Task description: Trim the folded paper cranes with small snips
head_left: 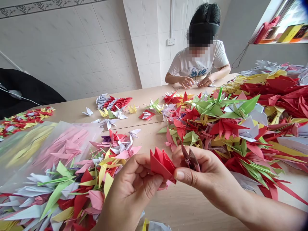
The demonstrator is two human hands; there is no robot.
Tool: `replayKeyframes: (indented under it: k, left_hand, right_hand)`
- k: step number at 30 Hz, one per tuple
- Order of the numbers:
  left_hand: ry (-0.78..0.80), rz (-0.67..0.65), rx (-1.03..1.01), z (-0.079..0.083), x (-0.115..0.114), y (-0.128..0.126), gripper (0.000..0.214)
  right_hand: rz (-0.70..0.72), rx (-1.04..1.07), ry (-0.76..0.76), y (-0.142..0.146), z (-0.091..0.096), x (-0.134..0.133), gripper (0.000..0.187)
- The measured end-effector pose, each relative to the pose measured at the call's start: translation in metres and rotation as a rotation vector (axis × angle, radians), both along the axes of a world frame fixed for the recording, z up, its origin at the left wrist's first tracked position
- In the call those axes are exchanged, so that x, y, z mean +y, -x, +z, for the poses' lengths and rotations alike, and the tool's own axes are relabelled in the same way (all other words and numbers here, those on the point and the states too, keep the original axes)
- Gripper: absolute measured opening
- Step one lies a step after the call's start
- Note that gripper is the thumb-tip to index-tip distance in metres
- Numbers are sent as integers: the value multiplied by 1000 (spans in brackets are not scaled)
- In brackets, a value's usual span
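Close in front of me, my left hand (141,183) pinches a red folded-paper crane (161,163) between thumb and fingers. The crane's points face up. From the other side, my right hand (202,173) grips its lower right corner with the thumb and a finger. Tucked in that same hand is a dark maroon pointed piece (192,159), which looks like folded paper. Loose paper cranes in red, pink, green, yellow and white lie in a pile (84,192) beside my left hand. A larger pile (231,125) spreads behind and right of my right hand.
Clear plastic bags (69,141) of pink and yellow folded paper lie at the left. Farther back are a row of stacked red and white cranes (114,102) and a small mixed heap (29,120). Across the table (134,131) sits a person (198,61) handling small paper.
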State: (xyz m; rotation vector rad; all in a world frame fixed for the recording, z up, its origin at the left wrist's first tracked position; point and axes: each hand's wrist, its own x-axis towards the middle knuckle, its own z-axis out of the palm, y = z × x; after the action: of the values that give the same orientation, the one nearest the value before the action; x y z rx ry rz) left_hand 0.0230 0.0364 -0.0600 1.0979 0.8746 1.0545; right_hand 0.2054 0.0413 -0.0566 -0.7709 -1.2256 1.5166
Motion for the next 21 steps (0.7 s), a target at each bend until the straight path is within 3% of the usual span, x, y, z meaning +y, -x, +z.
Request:
replayKeyframes:
  k: [6,11,18,21]
  left_hand:
    - [-12,-118,118,1,4,5,12]
    - [7,-139,151,1,4,6,14]
    - [97,-160,84,4,2,-2,13]
    - [82,-187,134,1,6,2,14]
  right_hand:
    - [37,68,59,1,-1,1,30]
    - [30,90,130,3,-1,-2,33]
    - [-5,-96,46,3,-5,-3,31]
    - [-53,-253,-163,2,-11,-3,24]
